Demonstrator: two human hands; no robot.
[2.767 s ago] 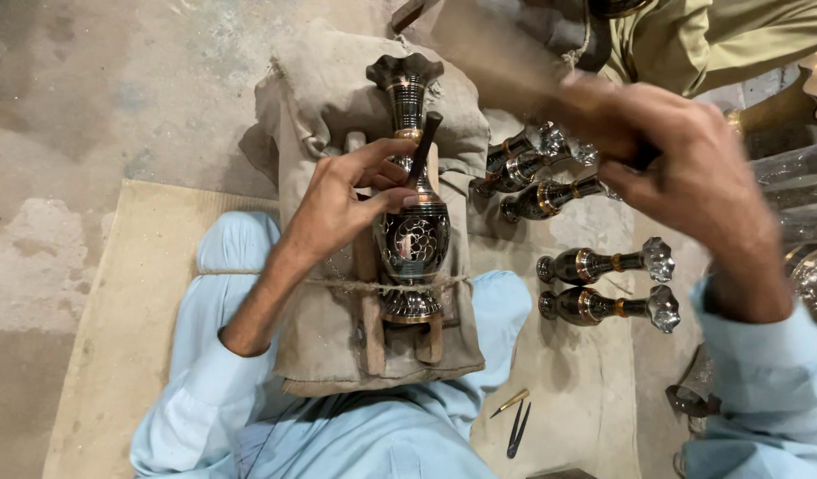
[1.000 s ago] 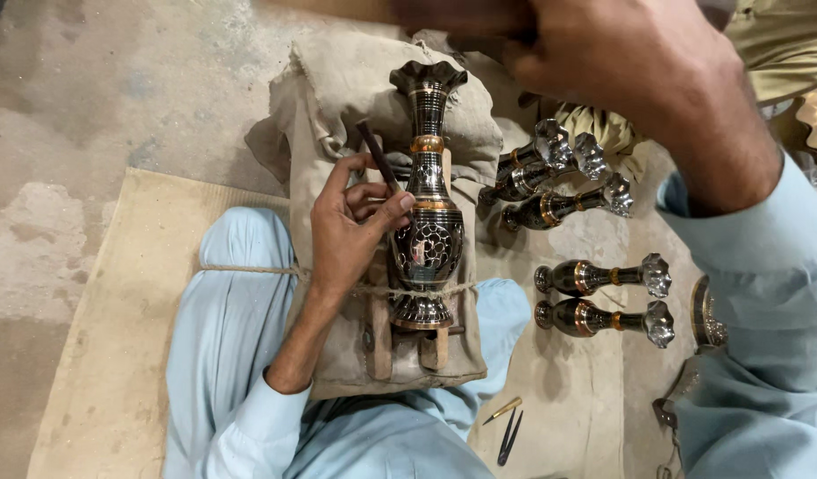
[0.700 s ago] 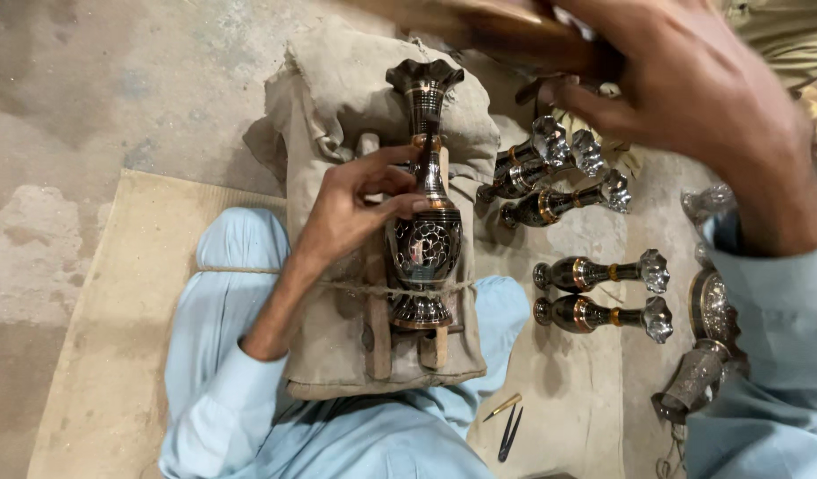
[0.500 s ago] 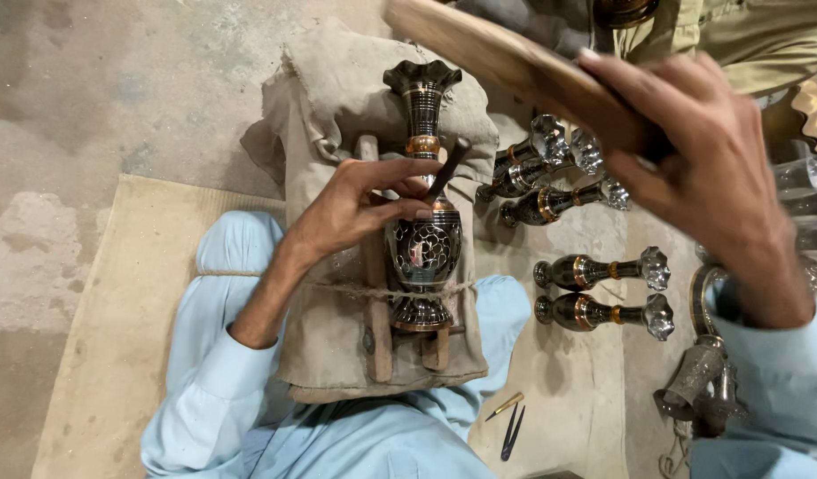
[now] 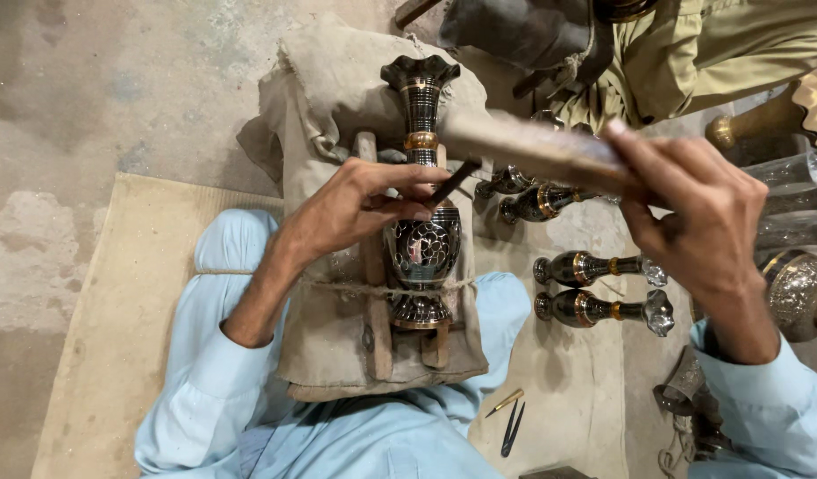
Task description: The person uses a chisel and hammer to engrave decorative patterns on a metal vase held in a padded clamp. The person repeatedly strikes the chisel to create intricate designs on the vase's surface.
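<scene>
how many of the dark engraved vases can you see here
5: one vase tied on the padded rest under the left hand; two lying side by side to its right; two more partly hidden under the right hand's wooden stick.

We wear a loose, pale blue tunic with long sleeves, both cuffs ending at the wrists; our left hand (image 5: 355,208) and right hand (image 5: 701,222) are bare. Matching pale blue trousers cover our legs beside the burlap cushion (image 5: 337,328).
</scene>
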